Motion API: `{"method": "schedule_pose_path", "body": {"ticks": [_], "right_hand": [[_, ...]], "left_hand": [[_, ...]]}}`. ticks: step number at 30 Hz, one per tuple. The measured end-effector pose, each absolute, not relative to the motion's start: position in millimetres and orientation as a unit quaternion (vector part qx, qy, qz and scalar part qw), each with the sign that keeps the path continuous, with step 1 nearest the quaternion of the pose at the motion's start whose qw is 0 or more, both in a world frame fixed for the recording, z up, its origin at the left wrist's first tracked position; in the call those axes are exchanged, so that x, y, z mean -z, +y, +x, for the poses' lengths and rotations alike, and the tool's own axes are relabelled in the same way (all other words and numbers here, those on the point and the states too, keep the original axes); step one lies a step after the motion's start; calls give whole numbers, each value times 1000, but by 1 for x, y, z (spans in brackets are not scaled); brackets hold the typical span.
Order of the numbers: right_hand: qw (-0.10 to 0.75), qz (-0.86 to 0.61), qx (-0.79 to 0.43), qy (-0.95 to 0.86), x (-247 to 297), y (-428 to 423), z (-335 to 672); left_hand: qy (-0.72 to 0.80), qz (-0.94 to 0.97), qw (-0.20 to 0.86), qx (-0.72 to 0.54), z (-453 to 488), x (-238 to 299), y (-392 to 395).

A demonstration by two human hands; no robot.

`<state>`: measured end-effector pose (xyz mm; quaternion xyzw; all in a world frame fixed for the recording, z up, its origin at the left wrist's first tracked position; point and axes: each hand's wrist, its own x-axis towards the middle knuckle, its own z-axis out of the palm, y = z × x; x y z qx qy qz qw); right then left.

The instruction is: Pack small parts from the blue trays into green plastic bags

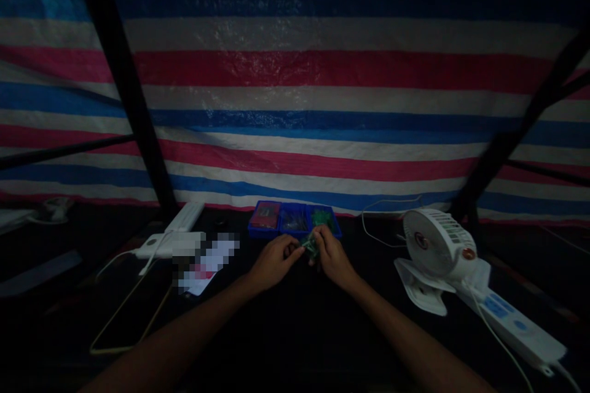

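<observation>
Fingers [295, 251] of the left hand [275, 263] and right hand [332, 256] close on a small green circuit board [310, 246], held just before a blue compartmented tray [265, 232] near the far edge of the table [221, 219].

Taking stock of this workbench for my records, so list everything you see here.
striped tarpaulin: 1, blue, white and red, hanging behind the table
frame pole: 2, black, left and right in front of the tarpaulin
dark table: 1, black, under everything
compartment tray: 1, blue, far centre, holding red, clear and green parts
small green part: 1, green, between the hands
clip fan: 1, white, right
power strip: 1, white and blue, near right
phone: 1, dark with pale edge, near left
pixelated card: 1, white and red, left of the hands
left hand: 1, at the green part
right hand: 1, pinching the green part
</observation>
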<state>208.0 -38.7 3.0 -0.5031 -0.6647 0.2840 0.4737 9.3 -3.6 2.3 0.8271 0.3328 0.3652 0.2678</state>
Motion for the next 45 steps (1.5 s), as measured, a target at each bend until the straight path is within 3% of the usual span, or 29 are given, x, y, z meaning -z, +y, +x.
{"method": "schedule_pose_path", "body": {"ticks": [13, 28, 45], "right_hand": [[447, -483, -214, -722, -3, -34, 214], [441, -480, -260, -712, -2, -33, 212], [517, -477, -204, -681, -2, -30, 217]], "left_hand": [[347, 810, 265, -391, 7, -3, -4], [344, 793, 289, -412, 7, 3, 0], [353, 827, 240, -366, 10, 4, 0]]}}
